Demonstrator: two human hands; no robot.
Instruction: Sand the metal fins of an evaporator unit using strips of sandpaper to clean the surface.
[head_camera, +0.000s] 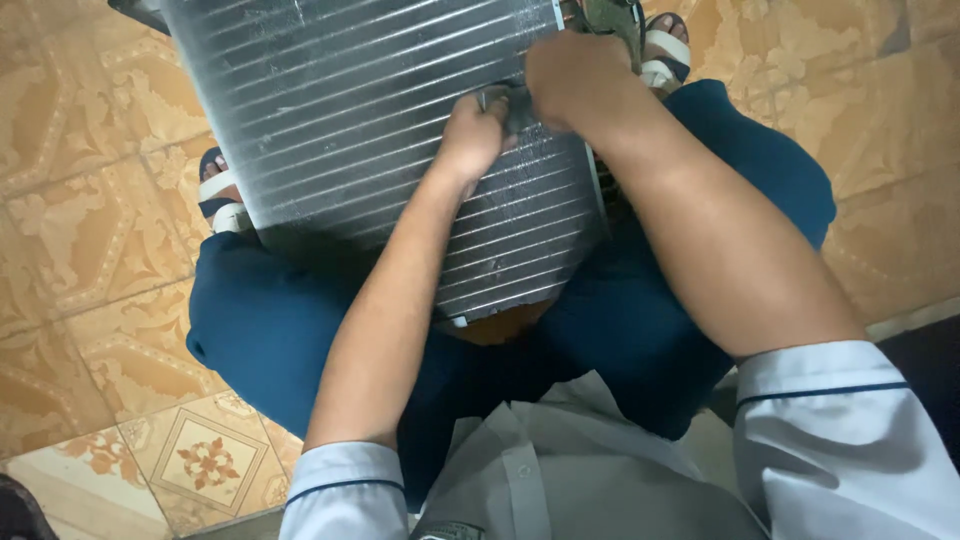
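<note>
Head view: a finned metal radiator panel (380, 130), silver with horizontal tubes, lies tilted across the seated person's knees, its lower edge toward the body and its far edge cut off by the top of the frame. Both hands meet on the panel's right-hand part. Left hand (472, 135) is curled, fingers pressing a small dark grey object (515, 108) against the fins. Right hand (572, 80) is clenched just beside it, over the same object, knuckles up. What the object is cannot be made out; possibly a small tool or pad, mostly hidden under both hands. Dark blue trousers (270, 330) show under and on both sides of the panel; a light grey shirt with dark-trimmed short sleeves (830, 430) fills the frame below the panel. A sandalled foot (222, 195) shows at the panel's left edge, another (665, 50) past its upper right corner. Floor (90, 250) around the panel is patterned orange-beige tile.
</note>
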